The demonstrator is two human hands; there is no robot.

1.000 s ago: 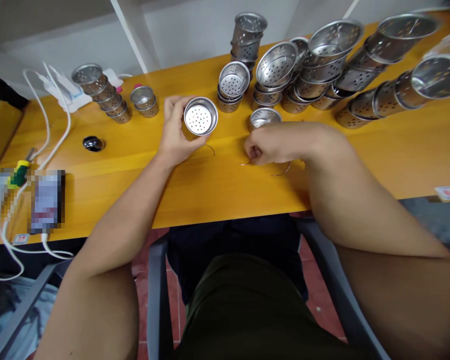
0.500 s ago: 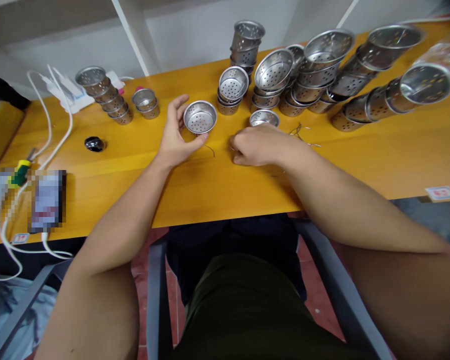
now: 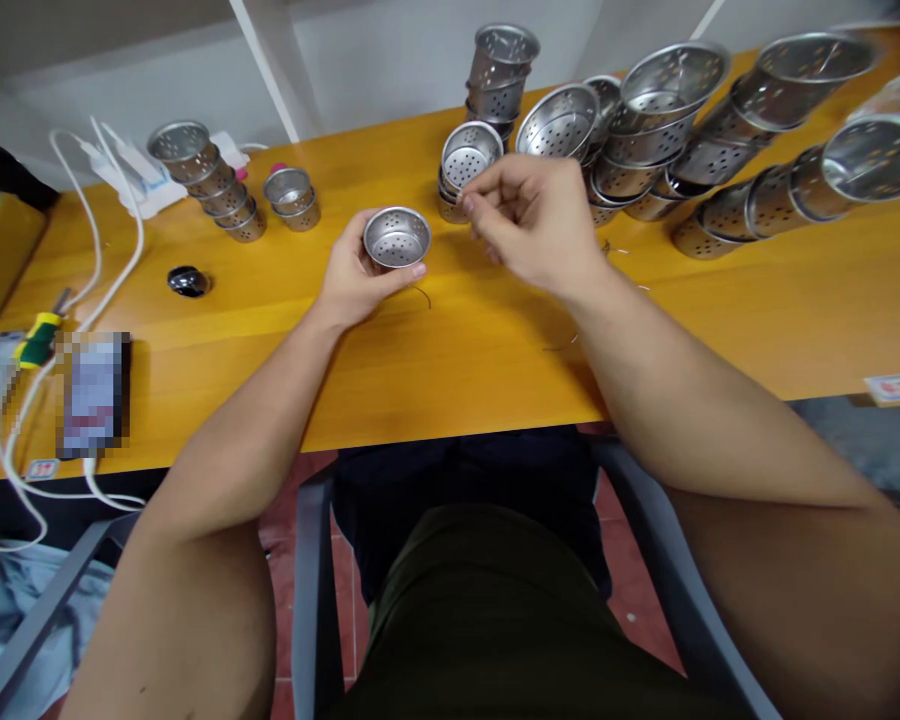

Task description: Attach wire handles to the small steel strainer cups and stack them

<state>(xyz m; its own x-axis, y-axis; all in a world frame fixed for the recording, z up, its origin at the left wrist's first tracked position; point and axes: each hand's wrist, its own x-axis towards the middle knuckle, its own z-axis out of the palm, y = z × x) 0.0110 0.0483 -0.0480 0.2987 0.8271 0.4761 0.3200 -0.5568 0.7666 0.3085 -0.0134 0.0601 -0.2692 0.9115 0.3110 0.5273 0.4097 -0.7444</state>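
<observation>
My left hand (image 3: pixel 354 268) is curled round a small perforated metal cup (image 3: pixel 397 238), thumb at its near side and fingers behind it. The cup stands roughly upright with its mouth facing up. My right hand (image 3: pixel 536 220) is raised to the right of it, thumb and forefinger pinched together. Whatever is between those fingertips is too small to make out. Just behind the pinch stands a short stack of perforated cups (image 3: pixel 471 158). A thin dark wire-like strand (image 3: pixel 424 297) lies on the table by the held cup.
Tall leaning stacks of metal cups (image 3: pixel 765 190) fill the back right of the wooden table (image 3: pixel 450 370). Two smaller stacks (image 3: pixel 217 185) (image 3: pixel 292 198) stand at the back left. A shiny black object (image 3: pixel 188 282), a phone (image 3: pixel 94 395) and white cables (image 3: pixel 131 260) lie left.
My right hand has lifted off the table and moved up and away, now covering the small cup behind it. My left hand has closed more round its cup.
</observation>
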